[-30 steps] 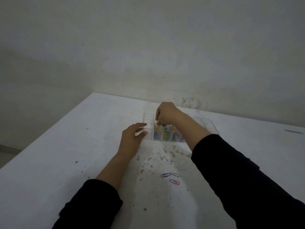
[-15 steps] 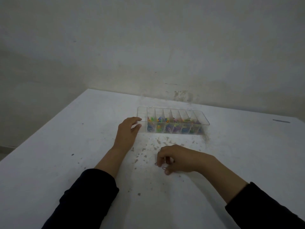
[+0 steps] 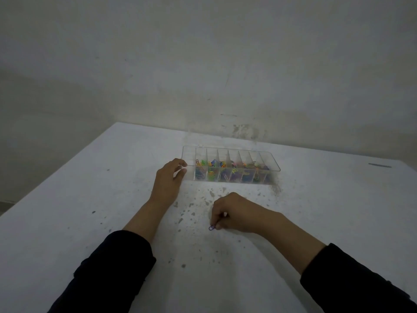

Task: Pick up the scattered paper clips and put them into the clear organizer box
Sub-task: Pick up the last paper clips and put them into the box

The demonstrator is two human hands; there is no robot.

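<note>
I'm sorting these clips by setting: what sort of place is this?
Probably a bare indoor work corner: a speckled white table against a stained plain wall, with only a clear plastic divided organizer box of coloured paper clips on it.

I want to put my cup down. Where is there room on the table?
Plenty of bare table lies left of the left hand, and more lies right of the box, out to the far edge. It is crowded in the middle: the left hand touches the box's left end, and the right hand pinches a clip just in front.
</note>
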